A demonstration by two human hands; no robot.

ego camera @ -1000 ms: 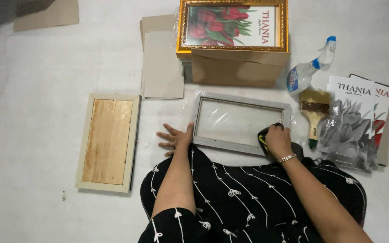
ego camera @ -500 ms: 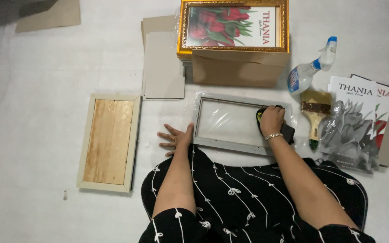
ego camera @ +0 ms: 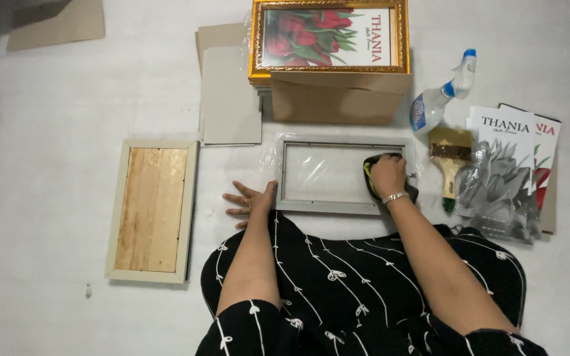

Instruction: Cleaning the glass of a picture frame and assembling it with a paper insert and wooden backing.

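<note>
Grey frame with glass pane lies flat on the floor before the knees; left hand, fingers splayed and released, steadies its left edge, right hand clenches a dark cloth on the pane — judged rigid, light, fragile; grip by rails.

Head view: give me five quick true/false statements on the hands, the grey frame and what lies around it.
1. The right hand presses a dark cloth on the grey frame. True.
2. The left hand holds the spray bottle. False: it lies flat beside the frame's left edge; the bottle stands untouched.
3. A paintbrush lies right of the frame. True.
4. The wood-backed frame lies right of the person. False: it lies to the left.
5. The gold-framed picture rests on a cardboard box. True.
</note>
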